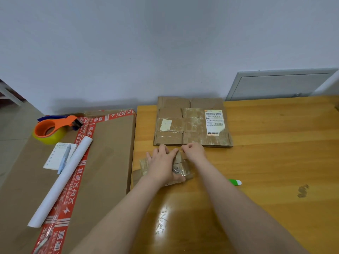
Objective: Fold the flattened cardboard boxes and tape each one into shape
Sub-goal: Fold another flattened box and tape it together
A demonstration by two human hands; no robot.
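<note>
A small flattened cardboard box [180,162] with old clear tape lies on the wooden table [266,162] in front of me. My left hand [162,165] lies flat over its left part, pressing it down. My right hand [194,152] pinches a flap at the box's far edge, fingers curled. A stack of larger flattened cardboard boxes [192,123] with a white shipping label lies just beyond both hands. An orange tape dispenser [55,128] with a yellowish tape roll rests on the big carton at the left, out of reach of both hands.
A large brown carton [106,162] with red printed tape stands left of the table. On it lie a white paper roll [64,180], a small notepad [58,155] and a pen. A green and white marker [235,182] lies right of my right arm. A grey panel [278,85] leans against the wall.
</note>
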